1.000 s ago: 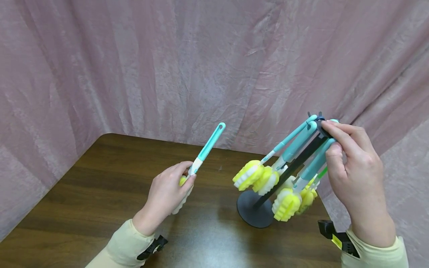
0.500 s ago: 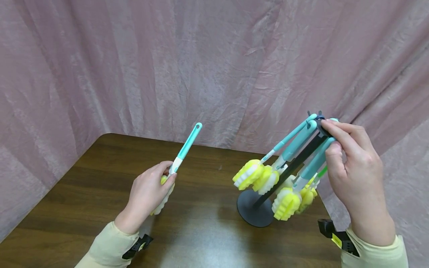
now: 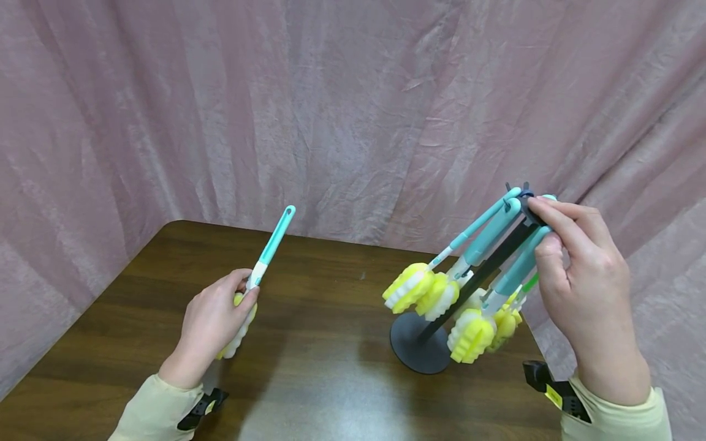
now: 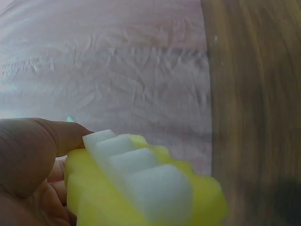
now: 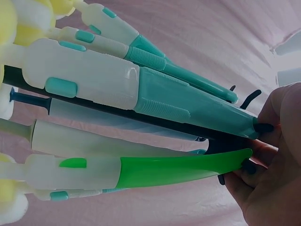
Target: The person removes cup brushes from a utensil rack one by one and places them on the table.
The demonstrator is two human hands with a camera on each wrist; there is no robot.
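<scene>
My left hand (image 3: 212, 321) pinches a sponge bottle brush (image 3: 272, 245) near its white neck, the turquoise handle pointing up and away. Its yellow and white sponge head (image 4: 146, 183) sits under the palm, partly hidden in the head view. With thumb and fingers, my right hand (image 3: 587, 288) grips the top of a black stand (image 3: 496, 254), which leans towards it. Several sponge brushes hang from the stand's hooks (image 5: 251, 99). Most have turquoise handles (image 3: 493, 231); one handle is green (image 5: 183, 168). Their yellow and white heads (image 3: 472, 335) dangle around the pole.
The stand's round black base (image 3: 420, 343) is on the brown wooden table (image 3: 325, 331), near the right side. Pink curtains (image 3: 331, 110) hang behind the table and along its right. A black strap (image 3: 203, 409) circles the left wrist.
My left hand has moved left across the table with the brush in its grip, away from the stand. The right hand and the stand stay practically where they were.
</scene>
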